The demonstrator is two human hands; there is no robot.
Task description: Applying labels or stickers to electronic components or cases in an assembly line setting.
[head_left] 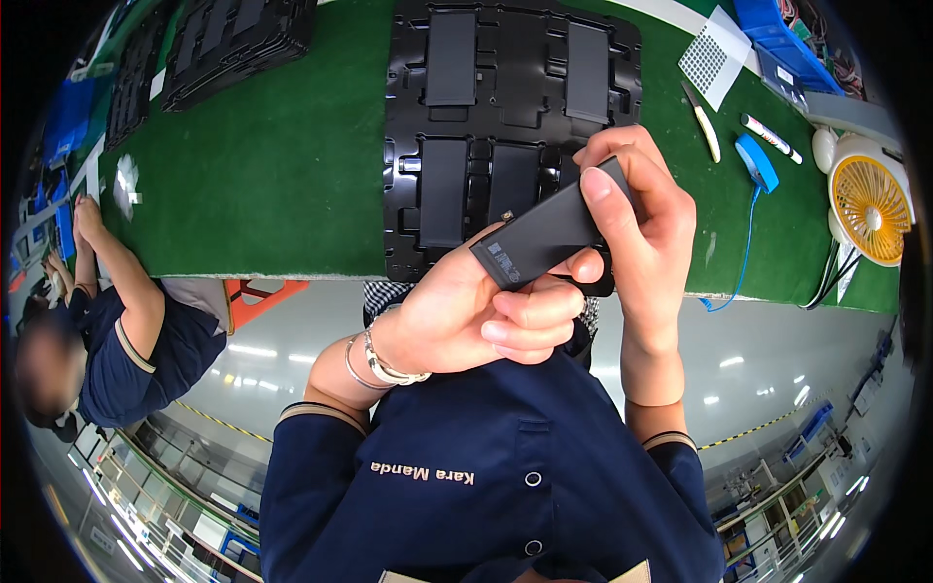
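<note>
A flat black phone battery (549, 228) with a small connector tab on its edge is held slantwise between my two hands, above the near edge of the table. My left hand (476, 316) is closed around its lower left end, fingers curled in front. The upper right end is pinched by my right hand (646, 209), its thumb lying on the flat face. Just behind my hands lies a black moulded plastic tray (515, 73). Several similar black batteries sit in its pockets, one being the battery at the tray's upper left (451, 58). My hands partly cover the tray's lower right part.
Black trays (238, 49) are stacked at the far left of the green table mat (262, 185). On the right lie a knife (707, 131), a marker (771, 138), a blue wrist strap (756, 163) with its cord, and a small fan (870, 209). A co-worker (146, 330) sits at left.
</note>
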